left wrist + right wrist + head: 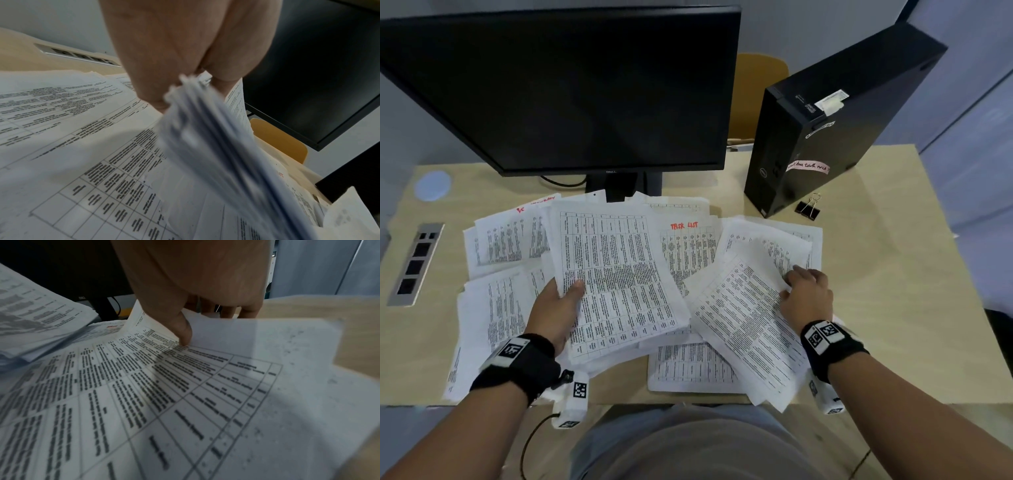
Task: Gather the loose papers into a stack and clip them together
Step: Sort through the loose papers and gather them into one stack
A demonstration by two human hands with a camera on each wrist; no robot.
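Papers (619,274) in both hands, binder clip (807,208) only in head view

The papers (619,267) are thin matt white sheets printed with black tables. The tabletop (887,274) looks like pale, smooth wood laminate. The binder clip (807,208) is black with bare wire handles. The monitor (571,89) screen is dark, faintly glossy; the computer case (835,137) is matt black.

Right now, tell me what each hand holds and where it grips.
The left hand grips a sheaf of papers at its left edge. The right hand pinches a printed sheet at its right edge.
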